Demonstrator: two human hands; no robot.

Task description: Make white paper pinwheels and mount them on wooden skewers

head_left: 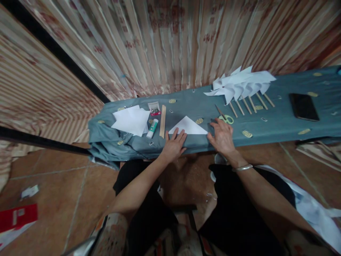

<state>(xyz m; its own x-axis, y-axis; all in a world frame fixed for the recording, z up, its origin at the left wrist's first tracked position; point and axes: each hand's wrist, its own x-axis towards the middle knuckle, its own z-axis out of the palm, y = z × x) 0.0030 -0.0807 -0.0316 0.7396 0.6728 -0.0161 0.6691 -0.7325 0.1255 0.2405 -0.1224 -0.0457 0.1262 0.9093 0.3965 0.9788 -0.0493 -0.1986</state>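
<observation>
A white sheet of paper [188, 126], folded into a triangle, lies flat on the cloth-covered bench with its point away from me. My left hand [174, 143] presses on its lower left edge, fingers spread. At its right corner rests my right hand [221, 137], fingers apart and slightly bent, thumb by the tip of the paper. Just beyond that hand lie scissors with light green handles [226, 118]. Left of the triangle are several thin wooden sticks [162, 121], a glue stick [152, 128] and a small open box of pins [155, 109].
A pile of white paper sheets [132, 120] lies at the bench's left. Several paper pinwheels [241, 85] on sticks overlap at the back right, with a dark phone [304, 106] farther right. A striped curtain [170, 46] hangs behind the bench [279, 131].
</observation>
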